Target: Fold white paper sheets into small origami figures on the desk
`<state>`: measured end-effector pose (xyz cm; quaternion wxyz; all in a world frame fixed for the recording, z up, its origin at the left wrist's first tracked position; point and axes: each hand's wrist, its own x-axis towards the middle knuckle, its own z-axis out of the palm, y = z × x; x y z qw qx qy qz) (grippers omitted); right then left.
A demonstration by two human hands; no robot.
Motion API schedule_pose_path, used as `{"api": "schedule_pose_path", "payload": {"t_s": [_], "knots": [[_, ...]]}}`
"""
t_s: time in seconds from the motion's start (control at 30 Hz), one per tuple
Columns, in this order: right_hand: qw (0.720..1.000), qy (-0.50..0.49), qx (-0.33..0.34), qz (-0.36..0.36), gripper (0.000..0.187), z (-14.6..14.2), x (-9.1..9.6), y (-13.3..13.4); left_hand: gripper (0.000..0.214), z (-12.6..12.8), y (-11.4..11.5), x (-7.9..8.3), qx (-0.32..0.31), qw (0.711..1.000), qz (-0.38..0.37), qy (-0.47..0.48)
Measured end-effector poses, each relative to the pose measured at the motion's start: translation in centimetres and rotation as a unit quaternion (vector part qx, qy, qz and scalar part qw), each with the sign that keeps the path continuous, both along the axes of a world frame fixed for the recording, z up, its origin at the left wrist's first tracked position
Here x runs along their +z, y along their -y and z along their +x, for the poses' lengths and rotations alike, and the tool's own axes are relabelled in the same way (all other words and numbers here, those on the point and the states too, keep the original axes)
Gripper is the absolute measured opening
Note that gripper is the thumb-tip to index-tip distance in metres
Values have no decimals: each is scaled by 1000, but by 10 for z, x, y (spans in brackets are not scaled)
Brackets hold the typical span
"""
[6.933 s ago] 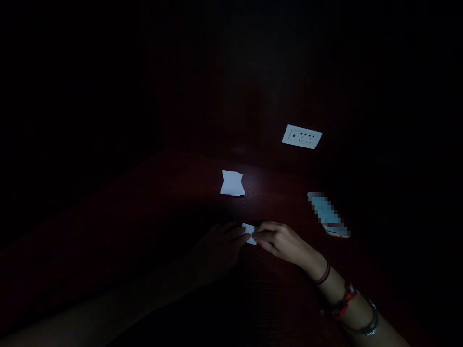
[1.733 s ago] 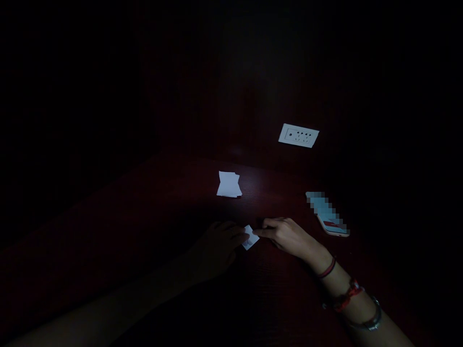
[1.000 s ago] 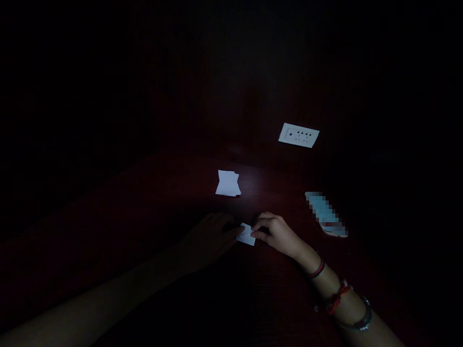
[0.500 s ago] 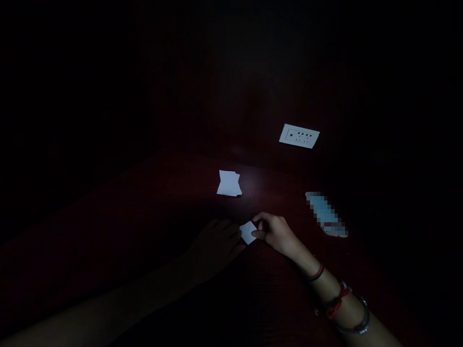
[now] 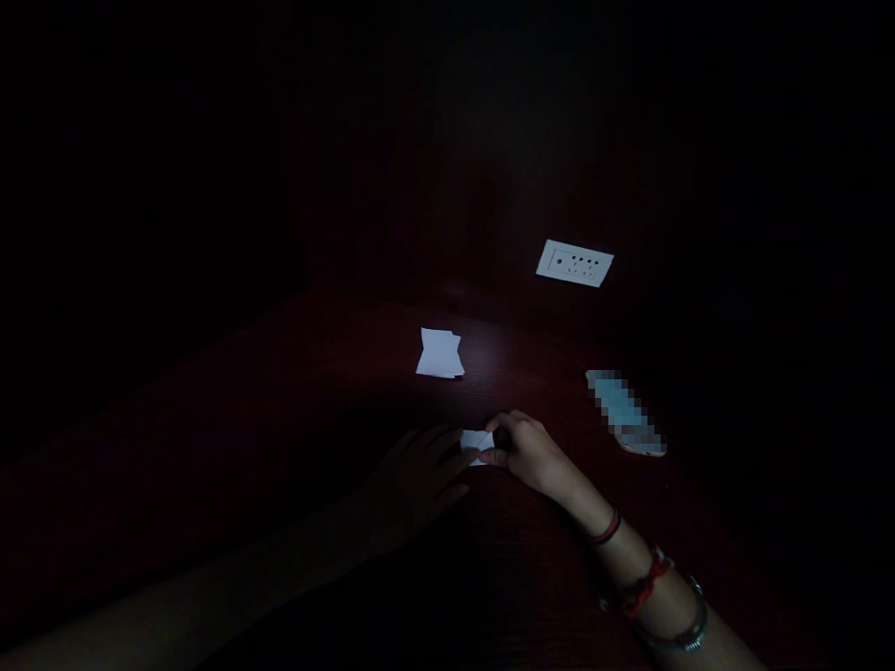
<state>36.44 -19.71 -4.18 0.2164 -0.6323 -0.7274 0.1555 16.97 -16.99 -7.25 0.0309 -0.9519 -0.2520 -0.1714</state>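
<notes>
A small folded piece of white paper [image 5: 474,445] lies on the dark red table between my hands, with a crease line showing near its right side. Thumb and index finger of my right hand [image 5: 531,452] are closed on its right edge. My left hand [image 5: 412,475] is in deep shadow, its fingers stretched out and spread, with the tips touching or just over the paper's left side. Farther back sits a small stack of white paper sheets [image 5: 440,353], apart from both hands.
A phone-shaped object [image 5: 626,413] with a pixelated surface lies to the right of my right hand. On the wall behind is a white power socket [image 5: 574,264]. The table [image 5: 336,354] is dark reddish wood, and its outer parts fade into blackness.
The folded paper has turned from a diamond position to a squarer one. My left fingers have spread and reach a little over it, while my right hand keeps its pinch.
</notes>
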Motion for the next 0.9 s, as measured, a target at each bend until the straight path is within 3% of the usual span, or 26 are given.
{"api": "schedule_pose_path", "payload": {"t_s": [0.37,0.57,0.9], "knots": [[992,-116,34,21,4,6,-6,-5,33,-1,-1,3,-11,1000,-15,-3],[995,-79,33,59,21,5,-5,-6,34,-1,1,6,-9,1000,-22,1],[995,-36,59,70,5,5,-2,-6,34,0,2,6,-8,1000,-22,2]]}}
